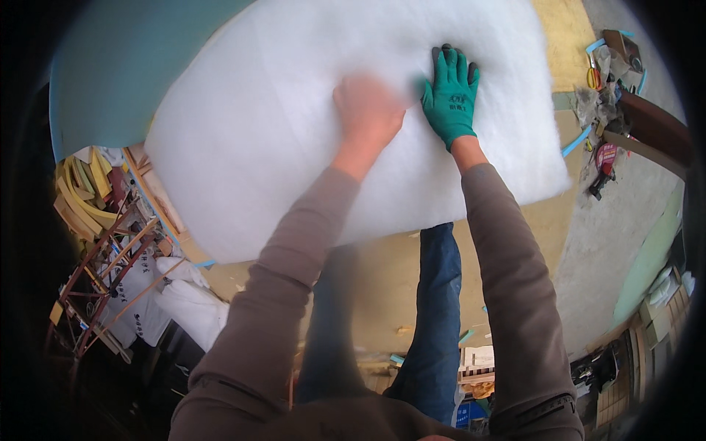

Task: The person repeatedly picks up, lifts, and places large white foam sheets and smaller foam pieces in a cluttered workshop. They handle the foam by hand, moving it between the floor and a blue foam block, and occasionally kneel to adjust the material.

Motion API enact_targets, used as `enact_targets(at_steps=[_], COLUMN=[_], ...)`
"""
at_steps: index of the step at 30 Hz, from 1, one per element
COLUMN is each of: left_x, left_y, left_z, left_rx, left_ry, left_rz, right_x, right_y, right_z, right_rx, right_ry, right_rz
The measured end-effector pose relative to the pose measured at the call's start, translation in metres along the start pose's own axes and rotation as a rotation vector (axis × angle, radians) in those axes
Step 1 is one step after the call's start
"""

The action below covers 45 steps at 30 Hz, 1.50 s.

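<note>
A big sheet of white fluffy wadding [257,132] spreads out in front of me. Flat on it, near its far right part, lies my right hand [451,99] in a green work glove with dark fingertips, fingers stretched and slightly apart. My left hand [368,109] is bare and over the middle of the wadding. Motion smears its fingers, so their shape and anything in them cannot be made out. The wadding dips around the gloved fingers.
A blue-green sheet [118,73] lies at the far left. Foam offcuts [84,195] and a reddish metal frame [88,294] stand below it, near white sacks [187,301]. At right are scissors [593,73], plastic scraps and a brown curved piece [654,132] on grey floor.
</note>
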State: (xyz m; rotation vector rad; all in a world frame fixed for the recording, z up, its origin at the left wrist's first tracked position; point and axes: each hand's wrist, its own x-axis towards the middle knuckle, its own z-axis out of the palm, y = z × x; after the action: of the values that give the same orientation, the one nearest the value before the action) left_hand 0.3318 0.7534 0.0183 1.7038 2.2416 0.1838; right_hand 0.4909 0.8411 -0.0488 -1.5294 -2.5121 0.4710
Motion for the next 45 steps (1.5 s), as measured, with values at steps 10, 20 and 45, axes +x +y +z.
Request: enact_targets(at_steps=[10, 20, 45], left_x=[-0.003, 0.001, -0.002], left_y=[0.018, 0.001, 0.020], left_z=[0.018, 0.015, 0.028], left_rx=[-0.151, -0.039, 0.208], left_ry=[0.221, 0.062, -0.099], left_rz=[-0.169, -0.238, 0.024], right_x=[0.002, -0.001, 0.000], right_y=[-0.013, -0.005, 0.003], right_z=[-0.022, -0.004, 0.008], right_rx=[-0.074, -0.007, -0.193], right_ry=[-0.116, 0.018, -0.025], right_rz=[-0.033, -0.074, -0.058])
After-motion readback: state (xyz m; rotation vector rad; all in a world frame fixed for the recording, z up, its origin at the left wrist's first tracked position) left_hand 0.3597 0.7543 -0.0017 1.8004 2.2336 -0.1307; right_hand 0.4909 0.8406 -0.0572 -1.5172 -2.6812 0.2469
